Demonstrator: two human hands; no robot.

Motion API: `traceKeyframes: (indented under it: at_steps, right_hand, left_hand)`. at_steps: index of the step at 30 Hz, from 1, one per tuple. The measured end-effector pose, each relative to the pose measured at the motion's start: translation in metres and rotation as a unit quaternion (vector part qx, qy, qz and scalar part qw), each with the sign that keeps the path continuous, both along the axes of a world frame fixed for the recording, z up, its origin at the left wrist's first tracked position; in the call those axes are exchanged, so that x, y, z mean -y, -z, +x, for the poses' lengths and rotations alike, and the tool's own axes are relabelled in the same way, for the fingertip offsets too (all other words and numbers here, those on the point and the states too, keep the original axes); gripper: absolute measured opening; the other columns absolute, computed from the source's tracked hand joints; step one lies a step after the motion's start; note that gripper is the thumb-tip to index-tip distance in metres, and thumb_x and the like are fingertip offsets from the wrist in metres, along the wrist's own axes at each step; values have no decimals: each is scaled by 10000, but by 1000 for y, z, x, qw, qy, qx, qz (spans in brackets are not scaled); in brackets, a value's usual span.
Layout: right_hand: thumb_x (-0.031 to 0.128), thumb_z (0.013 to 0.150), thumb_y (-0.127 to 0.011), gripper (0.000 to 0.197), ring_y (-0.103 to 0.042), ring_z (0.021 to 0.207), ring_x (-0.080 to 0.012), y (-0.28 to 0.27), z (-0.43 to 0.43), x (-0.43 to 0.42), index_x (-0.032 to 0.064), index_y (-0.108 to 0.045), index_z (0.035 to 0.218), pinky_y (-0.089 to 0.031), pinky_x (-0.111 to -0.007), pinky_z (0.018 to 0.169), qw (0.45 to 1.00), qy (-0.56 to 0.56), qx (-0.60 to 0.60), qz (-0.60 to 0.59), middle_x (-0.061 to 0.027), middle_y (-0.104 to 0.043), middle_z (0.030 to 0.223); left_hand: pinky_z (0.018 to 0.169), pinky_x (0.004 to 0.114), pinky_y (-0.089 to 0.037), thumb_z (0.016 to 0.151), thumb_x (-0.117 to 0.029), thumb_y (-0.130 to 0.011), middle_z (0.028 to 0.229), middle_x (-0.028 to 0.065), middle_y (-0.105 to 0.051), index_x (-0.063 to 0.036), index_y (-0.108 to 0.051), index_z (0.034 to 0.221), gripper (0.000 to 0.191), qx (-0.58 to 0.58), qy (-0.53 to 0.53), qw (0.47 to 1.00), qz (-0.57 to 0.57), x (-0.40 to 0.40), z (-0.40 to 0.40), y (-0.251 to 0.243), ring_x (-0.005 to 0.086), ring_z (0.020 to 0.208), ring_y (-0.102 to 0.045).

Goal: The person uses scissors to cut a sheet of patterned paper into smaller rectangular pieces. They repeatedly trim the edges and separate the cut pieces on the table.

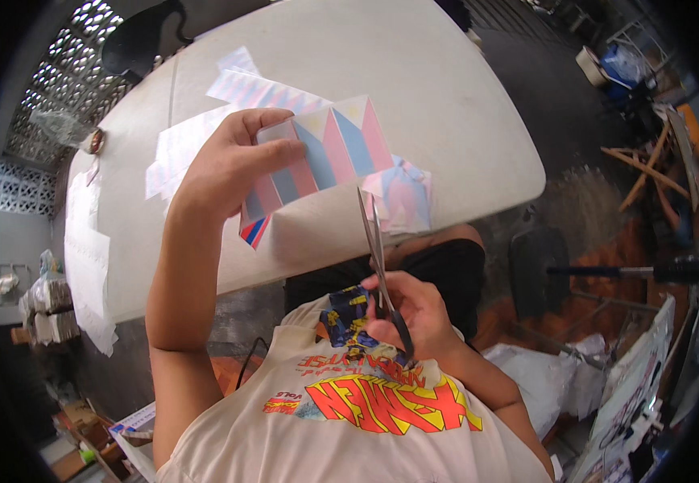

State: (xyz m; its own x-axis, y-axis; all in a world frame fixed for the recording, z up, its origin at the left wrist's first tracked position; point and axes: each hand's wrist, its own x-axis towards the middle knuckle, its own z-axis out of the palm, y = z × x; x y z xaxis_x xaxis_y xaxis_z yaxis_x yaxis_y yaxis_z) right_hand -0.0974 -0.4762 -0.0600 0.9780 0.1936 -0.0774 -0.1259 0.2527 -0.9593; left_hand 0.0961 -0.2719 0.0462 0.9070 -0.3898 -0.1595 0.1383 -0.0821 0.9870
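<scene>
Between the thumb and fingers of my left hand [247,160] is a printed paper strip [349,142], showing a row of flags in blue, pink and white with pale yellow marks. It is held above the table, and its lower left end hangs beneath the hand. My right hand [413,311] grips a pair of scissors [376,241] by the dark handles. The blades point up toward the strip's lower edge and are slightly apart. Behind the blade tips lies a heap of cut flag pieces [407,196] near the table edge.
More printed flag sheets [265,90] lie across the white table [446,78] beyond my left hand. White paper [87,253] runs along its left side. A black chair [144,39] stands at the far left, and another dark chair [537,271] is at the right. White plastic sacks [537,374] sit low right.
</scene>
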Motion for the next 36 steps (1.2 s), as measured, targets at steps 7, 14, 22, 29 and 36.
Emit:
traceKeyframes:
  at_steps: [7,14,22,29,36]
  right_hand:
    - [203,772,-862,519,-616,699,-59,-6,5,10,0,-603,1174,-524,-221,636,996,69,50,-29,-17,-633,778]
    - [220,757,-874,531,-609,663,-54,-2,5,11,-13,-607,1153,-509,-211,612,995,81,41,-34,-13,-631,718]
    - [184,769,-864,489,-582,637,-34,-3,6,12,-20,-607,1132,-478,-196,575,995,79,41,-36,-7,-628,699]
    - [110,801,-830,396,-541,593,-16,-3,6,10,-30,-604,1094,-436,-193,541,995,84,27,-47,11,-606,656]
    - [110,805,-827,394,-530,604,-15,-6,9,10,-15,-600,1102,-425,-183,538,995,92,22,-24,18,-582,681]
  left_hand:
    - [695,240,-517,811,-123,-691,875,54,-686,81,-635,1082,344,-11,100,994,50,29,-10,8,97,747,-636]
    - [701,246,-515,801,-138,-699,878,57,-684,91,-630,1098,382,0,103,992,68,39,-16,7,94,752,-632]
    - [716,249,-514,802,-137,-698,887,61,-688,96,-631,1096,380,15,85,993,75,40,-18,9,99,760,-634]
    - [703,244,-510,807,-137,-687,860,51,-680,90,-649,1045,331,0,103,993,55,40,-14,13,90,748,-624]
    - [710,263,-507,800,-145,-674,874,58,-671,99,-651,1037,341,-10,180,980,86,38,-10,18,101,773,-615]
